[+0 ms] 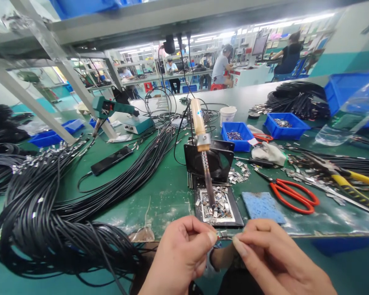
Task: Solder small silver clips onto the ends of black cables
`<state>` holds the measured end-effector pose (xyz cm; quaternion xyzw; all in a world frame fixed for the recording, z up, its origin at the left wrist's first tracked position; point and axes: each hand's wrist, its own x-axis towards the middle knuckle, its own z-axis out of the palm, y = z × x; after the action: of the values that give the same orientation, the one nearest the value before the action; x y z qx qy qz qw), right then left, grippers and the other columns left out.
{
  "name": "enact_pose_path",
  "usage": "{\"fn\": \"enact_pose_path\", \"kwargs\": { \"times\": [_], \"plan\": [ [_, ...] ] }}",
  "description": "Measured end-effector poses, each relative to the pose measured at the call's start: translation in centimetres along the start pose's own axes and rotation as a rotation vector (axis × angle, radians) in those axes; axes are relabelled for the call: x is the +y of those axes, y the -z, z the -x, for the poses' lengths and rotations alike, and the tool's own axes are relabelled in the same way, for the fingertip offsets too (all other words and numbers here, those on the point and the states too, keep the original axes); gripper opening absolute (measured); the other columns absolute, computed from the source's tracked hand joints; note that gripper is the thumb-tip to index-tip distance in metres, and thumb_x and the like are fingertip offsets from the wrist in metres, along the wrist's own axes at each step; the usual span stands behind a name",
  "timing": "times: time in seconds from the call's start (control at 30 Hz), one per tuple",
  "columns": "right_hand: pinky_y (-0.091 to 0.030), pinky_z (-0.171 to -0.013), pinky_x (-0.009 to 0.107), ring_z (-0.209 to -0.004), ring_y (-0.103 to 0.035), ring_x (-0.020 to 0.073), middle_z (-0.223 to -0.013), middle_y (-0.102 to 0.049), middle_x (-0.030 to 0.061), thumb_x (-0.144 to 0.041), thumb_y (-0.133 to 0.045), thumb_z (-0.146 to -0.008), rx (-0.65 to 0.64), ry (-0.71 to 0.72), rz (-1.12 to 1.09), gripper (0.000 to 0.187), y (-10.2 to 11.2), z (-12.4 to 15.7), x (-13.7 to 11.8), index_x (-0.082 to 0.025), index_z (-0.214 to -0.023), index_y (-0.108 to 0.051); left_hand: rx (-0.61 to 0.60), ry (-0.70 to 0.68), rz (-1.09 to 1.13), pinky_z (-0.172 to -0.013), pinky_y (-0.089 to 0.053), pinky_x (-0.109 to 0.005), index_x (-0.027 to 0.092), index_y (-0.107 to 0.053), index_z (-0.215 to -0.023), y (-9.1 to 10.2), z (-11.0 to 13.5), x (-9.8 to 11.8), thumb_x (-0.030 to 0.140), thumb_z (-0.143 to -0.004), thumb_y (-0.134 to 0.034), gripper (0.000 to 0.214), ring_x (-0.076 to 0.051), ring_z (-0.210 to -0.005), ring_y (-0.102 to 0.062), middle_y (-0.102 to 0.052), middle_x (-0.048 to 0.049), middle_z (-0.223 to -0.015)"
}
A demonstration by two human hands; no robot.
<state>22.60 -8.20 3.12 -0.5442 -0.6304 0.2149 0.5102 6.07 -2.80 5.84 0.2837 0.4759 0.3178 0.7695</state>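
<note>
My left hand [180,256] and my right hand [270,258] meet at the bottom centre, both pinched on a small metal connector piece [224,234] held between thumb and fingertips. Whether a cable end is attached to it I cannot tell. Just beyond the fingers lies a black tray [238,219] filled with several small metal shells. A soldering iron [203,151] with a wooden handle stands tilted in its black holder, tip down over the tray. A large bundle of black cables [49,205] spreads across the left of the green bench.
Red-handled scissors [292,194] and a blue sponge [261,205] lie right of the tray. Yellow-handled pliers [353,186], blue bins [236,135] of metal parts, a white cup [227,114] and a green tool [110,108] sit farther back. Other people work at distant benches.
</note>
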Motion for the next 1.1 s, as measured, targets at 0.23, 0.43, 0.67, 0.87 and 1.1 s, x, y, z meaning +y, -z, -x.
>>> {"fn": "enact_pose_path", "kwargs": {
  "times": [0.23, 0.43, 0.67, 0.87, 1.1],
  "plan": [
    [-0.054, -0.082, 0.012, -0.087, -0.068, 0.0075, -0.103, -0.067, -0.0009, -0.026, -0.065, -0.089, -0.037, -0.01, 0.048, 0.004, -0.4, -0.8, 0.5, -0.024, -0.091, -0.067, 0.002, 0.014, 0.008, -0.031, -0.022, -0.004, 0.019, -0.055, -0.069, 0.1, -0.3, 0.2, 0.035, -0.068, -0.081, 0.031, 0.006, -0.031, -0.028, -0.043, 0.0121, -0.042],
    [-0.056, -0.077, 0.011, -0.086, -0.069, 0.008, -0.1, -0.069, 0.0007, -0.023, -0.065, -0.087, -0.054, 0.003, 0.039, 0.003, -0.8, -1.5, 0.4, -0.021, -0.088, -0.068, 0.004, 0.043, 0.018, -0.03, -0.02, -0.003, 0.02, -0.053, -0.067, -0.1, -0.8, 0.6, 0.039, -0.068, -0.082, 0.034, 0.005, -0.029, -0.027, -0.038, 0.0133, -0.037],
    [-0.055, -0.073, 0.009, -0.084, -0.068, 0.0058, -0.099, -0.068, -0.0014, -0.021, -0.065, -0.087, -0.054, 0.034, 0.028, 0.003, -1.0, -2.0, 0.3, -0.022, -0.086, -0.067, 0.01, 0.083, 0.019, -0.027, -0.02, -0.003, 0.021, -0.052, -0.068, -0.3, -0.9, 1.1, 0.035, -0.068, -0.078, 0.03, 0.004, -0.026, -0.026, -0.037, 0.0136, -0.034],
    [-0.054, -0.075, 0.008, -0.085, -0.069, 0.0063, -0.099, -0.069, -0.0012, -0.023, -0.065, -0.087, -0.037, 0.04, 0.079, 0.004, -0.9, -2.4, 0.3, -0.023, -0.087, -0.069, 0.024, 0.093, 0.022, -0.027, -0.022, -0.004, 0.021, -0.053, -0.069, -0.4, -1.0, 1.4, 0.036, -0.068, -0.079, 0.029, 0.003, -0.026, -0.026, -0.036, 0.0136, -0.033],
    [-0.054, -0.073, 0.007, -0.083, -0.069, 0.0048, -0.099, -0.069, -0.0029, -0.024, -0.064, -0.088, -0.043, 0.033, 0.082, 0.005, -1.0, -2.2, 0.4, -0.024, -0.087, -0.069, 0.024, 0.093, 0.016, -0.026, -0.023, -0.004, 0.021, -0.054, -0.068, -0.2, -1.1, 1.4, 0.033, -0.071, -0.074, 0.024, 0.003, -0.025, -0.025, -0.037, 0.0129, -0.032]
  ]
}}
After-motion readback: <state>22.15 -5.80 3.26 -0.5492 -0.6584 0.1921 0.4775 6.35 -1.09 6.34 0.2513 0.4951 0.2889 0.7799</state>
